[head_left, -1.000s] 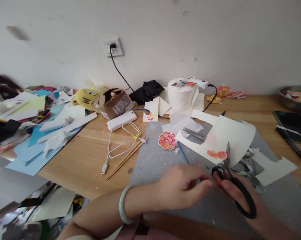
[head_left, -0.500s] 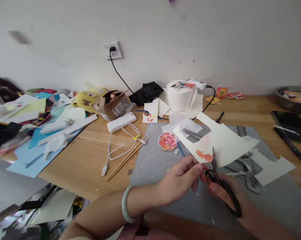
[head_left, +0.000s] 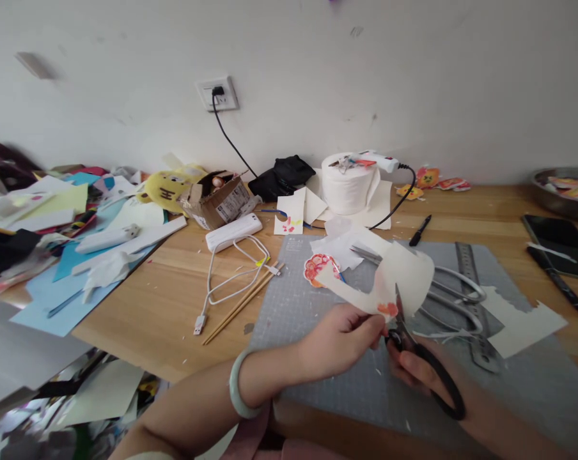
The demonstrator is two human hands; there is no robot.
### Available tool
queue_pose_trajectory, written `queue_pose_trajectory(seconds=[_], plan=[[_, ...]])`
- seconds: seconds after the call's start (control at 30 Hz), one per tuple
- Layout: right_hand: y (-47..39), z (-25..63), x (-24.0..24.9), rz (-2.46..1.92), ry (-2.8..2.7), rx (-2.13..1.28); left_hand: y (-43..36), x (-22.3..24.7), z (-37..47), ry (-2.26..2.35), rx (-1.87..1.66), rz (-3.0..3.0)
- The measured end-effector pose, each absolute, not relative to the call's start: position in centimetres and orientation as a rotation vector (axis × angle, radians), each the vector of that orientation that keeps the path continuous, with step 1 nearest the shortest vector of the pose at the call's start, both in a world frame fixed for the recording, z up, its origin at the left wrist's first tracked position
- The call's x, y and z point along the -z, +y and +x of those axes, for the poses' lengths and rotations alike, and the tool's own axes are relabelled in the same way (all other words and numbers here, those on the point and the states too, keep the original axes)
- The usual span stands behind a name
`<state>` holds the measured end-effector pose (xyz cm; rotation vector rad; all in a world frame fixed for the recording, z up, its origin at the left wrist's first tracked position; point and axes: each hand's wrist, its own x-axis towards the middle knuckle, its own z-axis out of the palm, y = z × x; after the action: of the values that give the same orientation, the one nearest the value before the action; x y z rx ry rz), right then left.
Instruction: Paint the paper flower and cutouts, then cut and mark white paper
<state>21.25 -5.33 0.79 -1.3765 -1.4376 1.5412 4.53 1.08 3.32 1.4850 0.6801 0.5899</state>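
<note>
My left hand (head_left: 339, 342), a pale bangle on its wrist, pinches the lower edge of a cream paper (head_left: 404, 275) that has an orange-red painted patch and a cut-out gap on its left. In my right hand (head_left: 416, 370) are black-handled scissors (head_left: 404, 335), their blades up against the paper beside the patch. The paper curls over to the right. Under its left tip lies a red and pink flower cutout (head_left: 318, 267), partly covered. Larger grey-handled scissors (head_left: 461, 319) rest on the grey cutting mat (head_left: 289, 294), across a metal ruler (head_left: 465, 255).
Behind the mat stands a white paper roll (head_left: 349, 185). To the left are a white power bank (head_left: 234, 231), its cable, wooden chopsticks (head_left: 243, 303), a torn cardboard box (head_left: 217, 201) and heaped papers. A phone (head_left: 560, 243) and pens lie right.
The cream paper has turned and now curls, its left tip lower and over the flower cutout. Both hands and the black-handled scissors have shifted slightly left. The grey-handled scissors show more.
</note>
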Motion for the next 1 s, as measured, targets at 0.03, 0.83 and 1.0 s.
queue_pose_trajectory(seconds=[0.03, 0.83, 1.0], plan=[[-5.3, 21.3, -0.8, -1.362, -1.433, -1.582, 1.1, -3.4, 4.5, 0.662, -0.587, 1.496], [-5.4, 21.4, -0.8, -1.362, -1.471, -1.59, 2.2, -3.5, 4.3, 0.736, -0.574, 1.354], [-5.4, 21.3, -0.9, -1.441, -1.481, -1.582, 2.7, -4.1, 4.0, 0.661, -0.604, 1.432]])
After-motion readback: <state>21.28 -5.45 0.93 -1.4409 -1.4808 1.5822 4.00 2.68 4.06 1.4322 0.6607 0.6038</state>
